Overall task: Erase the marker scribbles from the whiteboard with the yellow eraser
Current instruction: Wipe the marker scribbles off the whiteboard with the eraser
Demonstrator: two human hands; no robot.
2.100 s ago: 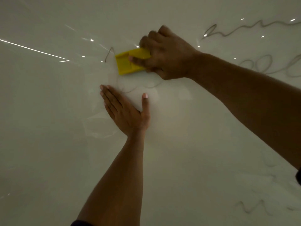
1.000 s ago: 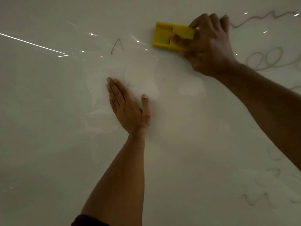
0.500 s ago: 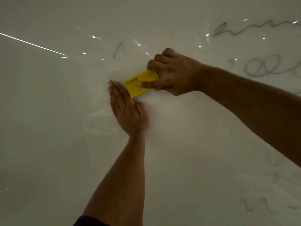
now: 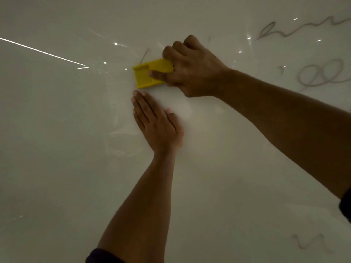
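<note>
The glossy whiteboard (image 4: pixel 57 149) fills the whole view. My right hand (image 4: pixel 191 69) grips the yellow eraser (image 4: pixel 146 75) and presses it flat on the board, just below a short grey marker stroke (image 4: pixel 145 55). My left hand (image 4: pixel 157 126) lies flat on the board right under the eraser, fingers together, holding nothing. More grey scribbles remain: a wavy line (image 4: pixel 296 28) at the top right, loops (image 4: pixel 322 74) at the right edge and a faint squiggle (image 4: pixel 307 242) at the bottom right.
Bright reflections of ceiling lights streak the board, with a long line (image 4: pixel 41 52) at the upper left. Pale smudges of wiped ink (image 4: pixel 121 141) show left of my left hand.
My right hand has slid the eraser up and to the left, from beside my left fingertips to just under the short stroke. My left hand stays flat in place.
</note>
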